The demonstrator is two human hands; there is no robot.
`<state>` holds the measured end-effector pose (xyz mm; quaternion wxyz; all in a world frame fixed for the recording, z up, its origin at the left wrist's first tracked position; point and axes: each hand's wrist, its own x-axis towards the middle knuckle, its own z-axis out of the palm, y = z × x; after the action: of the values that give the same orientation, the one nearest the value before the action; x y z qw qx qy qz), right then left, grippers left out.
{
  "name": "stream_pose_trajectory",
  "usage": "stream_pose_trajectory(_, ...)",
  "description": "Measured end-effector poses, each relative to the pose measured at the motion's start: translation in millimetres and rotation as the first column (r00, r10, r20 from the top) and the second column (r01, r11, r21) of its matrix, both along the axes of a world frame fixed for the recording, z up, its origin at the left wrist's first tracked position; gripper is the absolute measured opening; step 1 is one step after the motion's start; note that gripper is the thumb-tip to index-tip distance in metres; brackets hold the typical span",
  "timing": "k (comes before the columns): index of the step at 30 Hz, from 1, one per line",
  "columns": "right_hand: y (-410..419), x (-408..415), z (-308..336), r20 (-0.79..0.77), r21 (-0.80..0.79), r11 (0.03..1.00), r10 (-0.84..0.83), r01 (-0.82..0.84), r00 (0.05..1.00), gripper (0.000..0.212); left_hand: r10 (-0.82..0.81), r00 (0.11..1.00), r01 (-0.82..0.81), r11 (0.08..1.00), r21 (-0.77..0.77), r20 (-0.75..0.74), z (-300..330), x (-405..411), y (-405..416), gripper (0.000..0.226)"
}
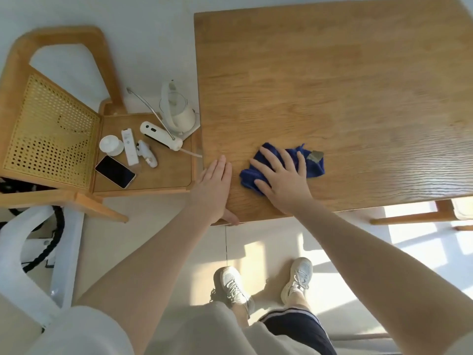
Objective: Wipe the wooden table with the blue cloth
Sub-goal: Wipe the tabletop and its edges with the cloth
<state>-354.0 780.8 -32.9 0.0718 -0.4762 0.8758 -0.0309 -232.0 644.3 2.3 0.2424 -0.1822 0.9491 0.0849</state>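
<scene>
Cloth (pixel 313 166) lies near the desk's (pixel 332 73) front-left corner, right hand (pixel 281 178) spread flat on it, no grip; left hand (pixel 213 190) flat, braced at the edge; most of the top looks unwiped.

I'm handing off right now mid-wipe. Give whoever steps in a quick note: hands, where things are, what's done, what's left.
Right hand: flat, fingers spread, pressing the blue cloth onto the table, near its front left corner.
Left hand: open, flat on the table's left front corner, thumb over the front edge, bracing.
Chair to the left holds a kettle, phone and small white items; none are on the table.
Done: cannot tell which parts have been wiped.
Left: presumably the far and right areas.
</scene>
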Motion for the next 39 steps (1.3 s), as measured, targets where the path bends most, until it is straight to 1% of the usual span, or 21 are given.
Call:
stream_pose_trajectory(3, 24.5, 17.1, -2.8, -0.012, 0.015, 0.996, 0.088, -0.088, 0.996, 0.048, 0.011, 1.0, -0.011, 1.0, -0.007, -0.002, 2.4, -2.5, 1.0, 0.138)
stream_pose_trajectory(6, 18.0, -0.3, -1.0, 0.006, 0.051, 0.991, 0.122, -0.122, 0.992, 0.051, 0.018, 1.0, -0.017, 1.0, -0.026, 0.022, 5.6, -5.3, 3.6, 0.138)
stream_pose_trajectory(8, 4.3, -22.6, 2.3, 0.023, 0.06, 0.995, 0.072, -0.074, 0.997, 0.052, 0.023, 0.999, -0.022, 0.999, -0.037, 0.027, 7.1, -5.2, 4.4, 0.138)
stream_pose_trajectory(10, -10.7, -52.2, 1.5, 0.039, 0.066, 0.998, -0.028, 0.026, 0.999, 0.048, 0.021, 0.999, -0.019, 0.998, -0.054, 0.029, 5.7, -6.1, 4.1, 0.138)
stream_pose_trajectory(13, -37.5, -92.9, 4.6, 0.105, 0.099, 0.979, -0.186, 0.176, 0.977, 0.047, 0.028, 0.995, -0.018, 0.994, -0.109, 0.094, 6.9, -8.8, 7.4, 0.14)
stream_pose_trajectory(15, -48.1, -103.3, 4.7, 0.128, 0.1, 0.972, -0.223, 0.211, 0.966, 0.047, 0.031, 0.992, -0.015, 0.991, -0.13, 0.121, 9.9, -13.9, 7.9, 0.139)
stream_pose_trajectory(17, -36.2, -92.2, 3.2, 0.094, 0.058, 0.985, -0.165, 0.16, 0.982, 0.047, 0.056, 0.987, -0.04, 0.993, -0.11, 0.15, 14.1, -16.6, 12.8, 0.138)
stream_pose_trajectory(20, 11.9, -52.0, -1.0, 0.04, -0.025, 0.999, -0.02, 0.021, 0.999, 0.049, 0.17, 0.967, -0.164, 0.985, -0.048, 0.19, 16.7, -21.7, 24.8, 0.134)
stream_pose_trajectory(22, 46.3, -32.1, -0.2, 0.027, -0.006, 0.998, 0.064, -0.063, 0.998, 0.05, 0.249, 0.947, -0.252, 0.968, -0.013, 0.205, 18.9, -32.5, 29.0, 0.131)
stream_pose_trajectory(25, 69.8, -38.4, -3.7, 0.018, 0.013, 0.972, 0.234, -0.234, 0.972, 0.048, 0.394, 0.907, -0.398, 0.917, -0.003, 0.151, 22.3, -52.5, 36.0, 0.121)
stream_pose_trajectory(27, 62.8, -60.2, -2.7, 0.027, 0.004, 0.959, 0.282, -0.283, 0.959, 0.048, 0.442, 0.894, -0.441, 0.897, -0.034, 0.071, 21.1, -62.1, 42.9, 0.119)
stream_pose_trajectory(29, 45.3, -86.2, -1.4, 0.028, -0.003, 0.973, 0.23, -0.23, 0.973, 0.05, 0.42, 0.907, -0.42, 0.906, -0.051, -0.021, 17.4, -68.9, 51.0, 0.117)
stream_pose_trajectory(31, 23.9, -115.5, -0.7, 0.031, -0.01, 0.991, 0.131, -0.13, 0.991, 0.048, 0.38, 0.919, -0.385, 0.922, -0.029, -0.109, 11.6, -74.5, 59.4, 0.115)
stream_pose_trajectory(32, 14.1, -128.8, -0.1, 0.039, -0.002, 0.997, 0.081, -0.081, 0.996, 0.046, 0.361, 0.923, -0.366, 0.93, -0.019, -0.134, 9.5, -77.8, 63.9, 0.115)
stream_pose_trajectory(34, 2.0, -144.0, 0.9, 0.062, 0.006, 1.0, 0.014, -0.014, 0.998, 0.045, 0.34, 0.93, -0.343, 0.939, 0.006, -0.136, 5.2, -83.8, 72.9, 0.115)
stream_pose_trajectory(36, 8.8, -138.8, 0.7, 0.084, -0.023, 1.0, 0.004, -0.002, 0.996, 0.046, 0.354, 0.93, -0.349, 0.935, 0.064, -0.097, 2.3, -87.5, 80.5, 0.116)
stream_pose_trajectory(39, 57.2, -100.8, 0.5, 0.037, -0.067, 0.991, 0.115, -0.112, 0.993, 0.047, 0.391, 0.918, -0.383, 0.918, 0.102, -0.073, 1.6, -89.7, 85.4, 0.116)
